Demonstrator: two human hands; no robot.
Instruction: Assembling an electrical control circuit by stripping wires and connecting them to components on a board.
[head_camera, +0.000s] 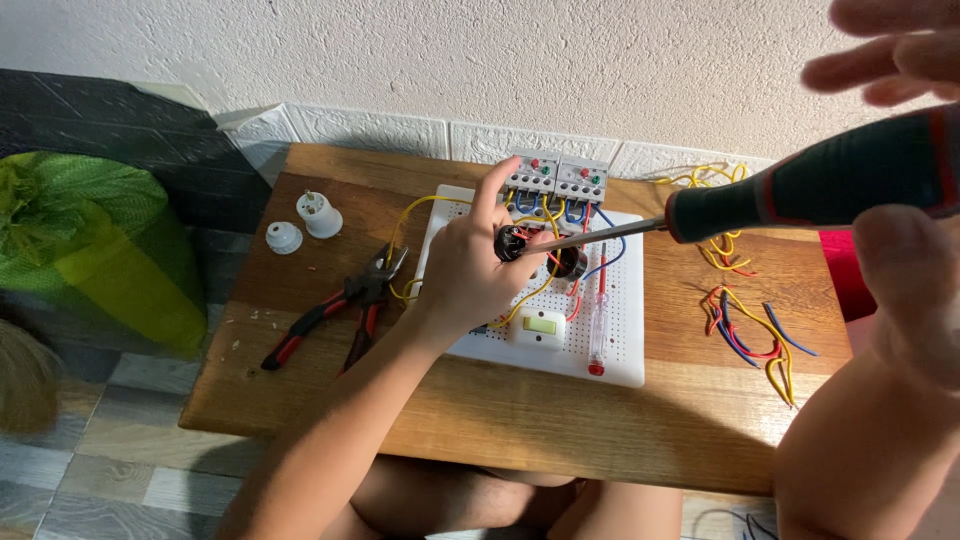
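Nearest the camera at the far right, the right hand (905, 180) grips the dark handle of a screwdriver (800, 190); its thumb sits under the handle and its blurred fingers curl over the top, clamped on it. The metal shaft runs left and away, its tip meeting a small black round component (512, 243) over the white perforated board (625, 345). The left hand (470, 270) rests on that board, fingers closed around the black component, index finger raised toward the far edge. On the board's near part sit a pale rocker switch (540, 325) and a clear tester pen (598, 330). Left of the board, red-handled pliers (340, 315) lie on the wooden table (450, 410); to the right lie loose coloured wires (755, 335). Farther left stand two white lamp holders (303, 224). At the board's far edge, against the wall, two grey relay blocks (556, 178) are wired in yellow, blue and red.
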